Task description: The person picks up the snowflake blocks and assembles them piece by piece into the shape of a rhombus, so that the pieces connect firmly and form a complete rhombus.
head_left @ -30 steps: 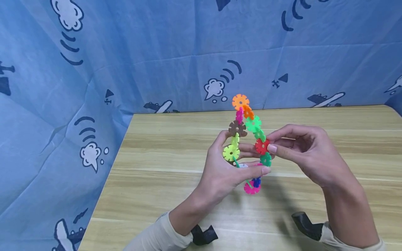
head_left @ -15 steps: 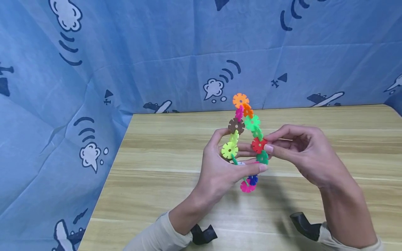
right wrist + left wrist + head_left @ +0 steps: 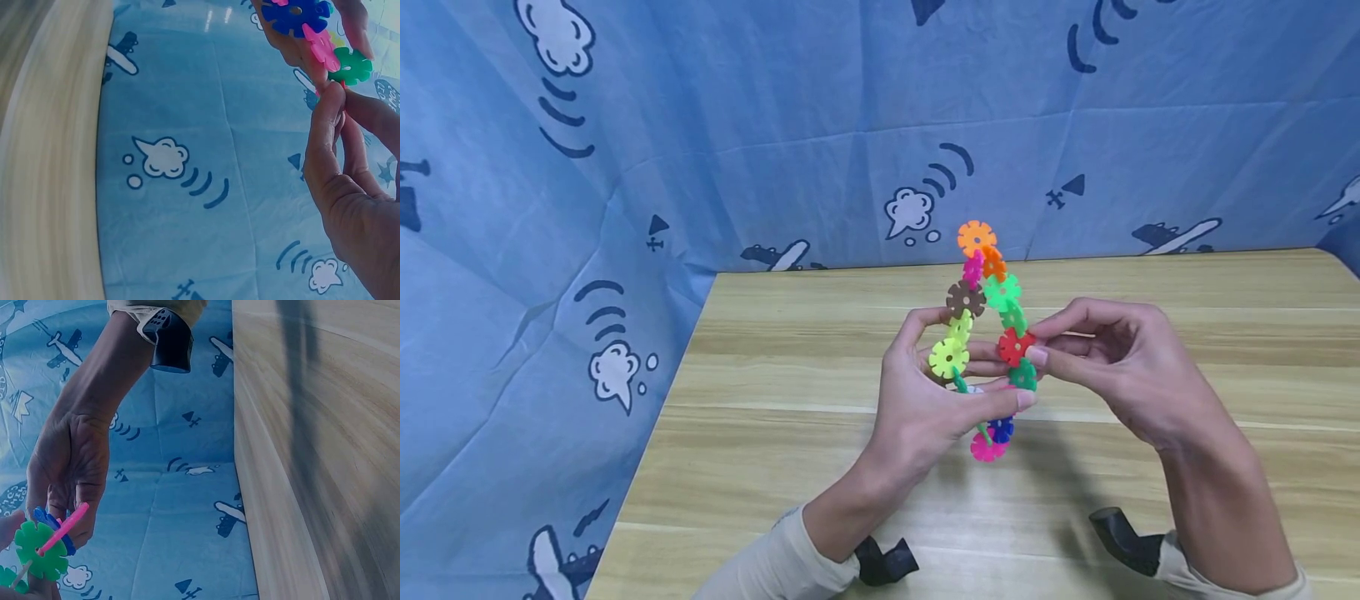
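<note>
A ring of linked plastic snowflake discs (image 3: 1002,292) is held up above the table. My left hand (image 3: 913,408) grips its lower half, thumb in front and fingers behind. With thumb and fingertips, my right hand (image 3: 1127,367) pinches the red disc (image 3: 1011,347) on the ring's right side. An orange disc (image 3: 976,239) tops the ring, and a pink disc (image 3: 987,447) hangs lowest beside a blue one (image 3: 1001,430). In the right wrist view, a green disc (image 3: 353,66) sits right at my right fingertips. Some lower discs are hidden behind the left thumb.
The wooden table (image 3: 790,367) lies under both hands. A blue printed curtain (image 3: 820,125) rises along its back and left edges. Black wrist mounts (image 3: 887,561) stick out at both sleeves.
Both hands and the ring have shifted slightly to the left, the right hand following the red disc. Both grips look the same.
</note>
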